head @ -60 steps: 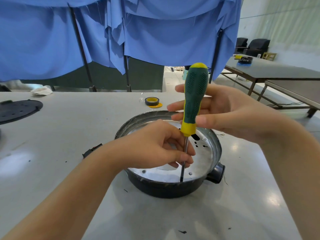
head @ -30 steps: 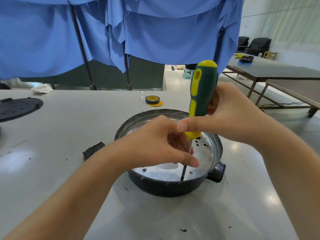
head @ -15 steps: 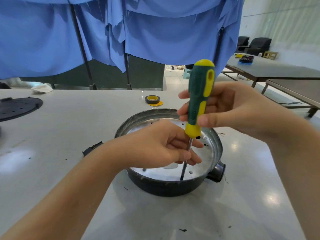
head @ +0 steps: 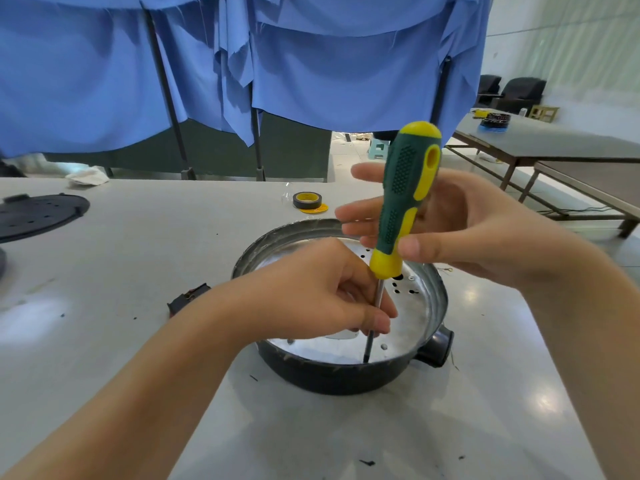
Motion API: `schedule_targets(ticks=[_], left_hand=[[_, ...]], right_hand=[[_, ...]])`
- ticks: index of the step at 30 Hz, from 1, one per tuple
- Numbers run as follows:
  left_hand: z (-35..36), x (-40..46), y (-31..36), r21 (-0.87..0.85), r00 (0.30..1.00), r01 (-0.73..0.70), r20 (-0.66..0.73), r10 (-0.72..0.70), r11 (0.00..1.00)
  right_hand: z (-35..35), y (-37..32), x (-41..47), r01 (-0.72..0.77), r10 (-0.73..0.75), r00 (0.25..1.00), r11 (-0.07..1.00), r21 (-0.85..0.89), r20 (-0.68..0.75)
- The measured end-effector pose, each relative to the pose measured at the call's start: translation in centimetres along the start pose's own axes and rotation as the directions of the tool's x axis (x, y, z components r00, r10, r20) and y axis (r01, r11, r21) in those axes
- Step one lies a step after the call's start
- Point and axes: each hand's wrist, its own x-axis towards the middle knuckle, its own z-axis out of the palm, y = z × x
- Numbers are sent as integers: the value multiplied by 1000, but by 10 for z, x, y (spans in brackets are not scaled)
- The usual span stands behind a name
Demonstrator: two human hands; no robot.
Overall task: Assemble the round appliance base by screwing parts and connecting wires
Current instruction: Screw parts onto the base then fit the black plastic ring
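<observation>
Screwdriver handle rotated; two hands grip it.

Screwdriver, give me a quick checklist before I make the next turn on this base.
1. Right hand grips the screwdriver handle: ok.
2. Left hand fingers pinch the shaft to steady it: ok.
3. Tip down on the metal plate near the front rim of the round base: ok.
4. Tip seated in a screw head: cannot tell.
5. Screwdriver upright: nearly, it leans slightly right at the top.
6. Base flat on the table: ok.
</observation>
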Motion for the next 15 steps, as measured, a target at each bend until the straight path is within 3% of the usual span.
schedule_targets(ticks=[2,4,9,12,15], left_hand=[[1,0,1,-14,1000,14,12,-14,1000],[1,-1,2,-33,999,24,40,-23,999],[4,-3,2,-60,996,37,80,-32,998],[3,-3,3,-65,996,26,83,-20,998],[1,-4,4,-58,997,25,81,-20,998]], right_hand=[[-1,0,-1,3,-3,1000,1000,0,10],[2,-3,-1,6,-12,997,997,-75,-71],[21,-8,6,54,-194,943,893,-447,-272],[27,-5,10,52,-218,930,875,-482,-295],[19,-4,8,-14,-85,968,922,-388,-237]])
